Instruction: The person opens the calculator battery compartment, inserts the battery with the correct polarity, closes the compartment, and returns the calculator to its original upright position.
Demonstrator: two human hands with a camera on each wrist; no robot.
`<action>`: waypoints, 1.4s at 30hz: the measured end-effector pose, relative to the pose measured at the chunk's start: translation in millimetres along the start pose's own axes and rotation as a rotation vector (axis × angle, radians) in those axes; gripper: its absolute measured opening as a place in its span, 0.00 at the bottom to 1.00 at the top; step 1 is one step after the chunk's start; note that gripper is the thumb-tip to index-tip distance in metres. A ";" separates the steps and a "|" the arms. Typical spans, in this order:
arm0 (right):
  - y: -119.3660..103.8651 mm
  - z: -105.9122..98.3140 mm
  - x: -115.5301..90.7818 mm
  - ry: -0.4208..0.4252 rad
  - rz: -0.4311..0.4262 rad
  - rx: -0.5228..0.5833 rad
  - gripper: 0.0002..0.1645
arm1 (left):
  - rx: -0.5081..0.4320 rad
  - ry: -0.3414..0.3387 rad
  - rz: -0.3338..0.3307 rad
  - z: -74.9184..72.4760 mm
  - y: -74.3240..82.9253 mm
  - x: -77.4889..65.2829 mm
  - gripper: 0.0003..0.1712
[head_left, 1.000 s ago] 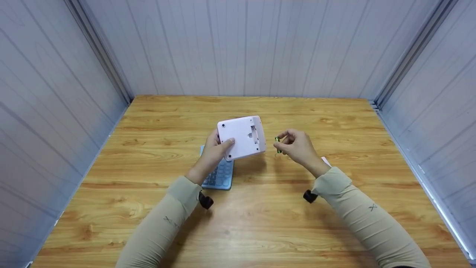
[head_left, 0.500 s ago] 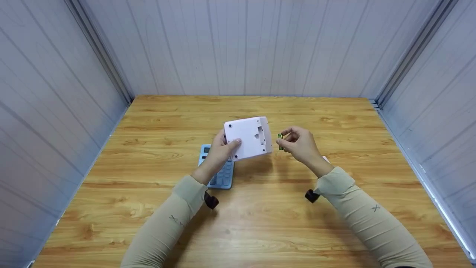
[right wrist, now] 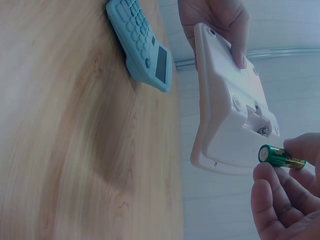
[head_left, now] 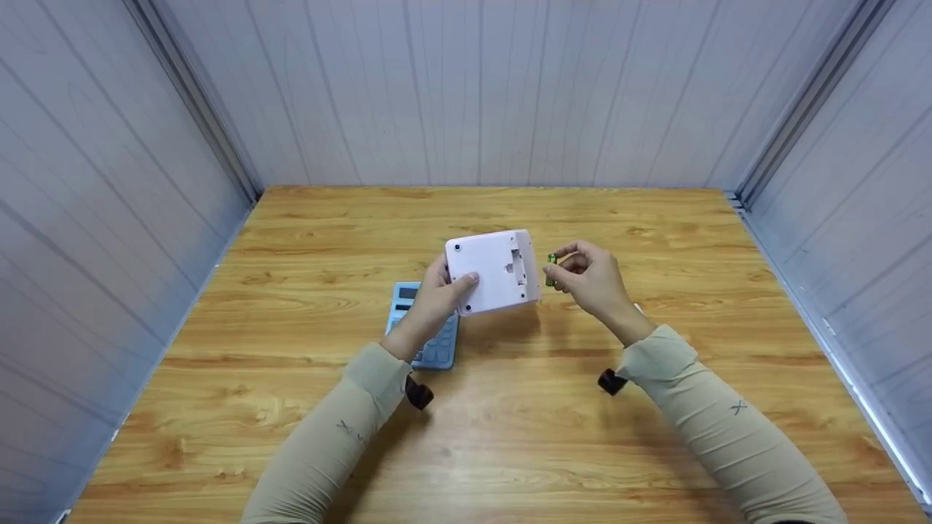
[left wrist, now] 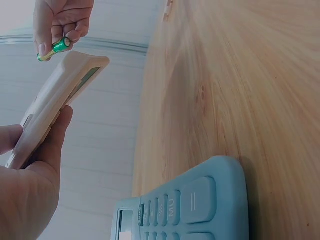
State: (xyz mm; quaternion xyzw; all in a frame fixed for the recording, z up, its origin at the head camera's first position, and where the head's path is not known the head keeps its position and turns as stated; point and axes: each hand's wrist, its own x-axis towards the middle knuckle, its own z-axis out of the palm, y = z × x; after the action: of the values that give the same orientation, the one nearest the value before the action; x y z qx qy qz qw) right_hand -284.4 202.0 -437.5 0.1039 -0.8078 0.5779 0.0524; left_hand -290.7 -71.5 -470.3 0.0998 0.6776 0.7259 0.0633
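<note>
My left hand [head_left: 437, 300] grips a pale pink calculator [head_left: 489, 271] by one edge, thumb across its back, and holds it above the table. The back faces up in the head view, with an uncovered battery compartment [right wrist: 258, 123] whose metal spring shows in the right wrist view. A green and gold battery [right wrist: 281, 156] is pinched between the thumb and fingers of my right hand [head_left: 593, 280]. The battery stays just apart from the calculator's thick end, beside the compartment. In the left wrist view the calculator's display side is seen edge-on.
A light blue calculator [left wrist: 197, 200] lies keys up on the wooden table [head_left: 510, 437], partly under my left hand and forearm. A small pale piece [head_left: 638, 308] shows behind my right wrist, mostly hidden. Pale panel walls [head_left: 466, 94] enclose the table at the back and sides.
My left hand has moved right with the pink calculator, uncovering more of the blue one. My right hand has risen slightly with the battery, and the gap between calculator and battery has narrowed.
</note>
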 end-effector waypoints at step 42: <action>-2.2 10.9 -3.0 0.039 -0.060 -0.029 0.13 | 0.033 -0.059 -0.052 23.1 -5.3 -5.9 0.28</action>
State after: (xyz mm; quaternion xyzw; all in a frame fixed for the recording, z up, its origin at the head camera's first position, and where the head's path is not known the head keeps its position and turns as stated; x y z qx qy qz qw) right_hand -280.6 191.3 -439.6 0.1160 -0.8116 0.5660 0.0869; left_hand -279.8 -50.0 -474.4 0.1045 0.6896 0.7095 0.1004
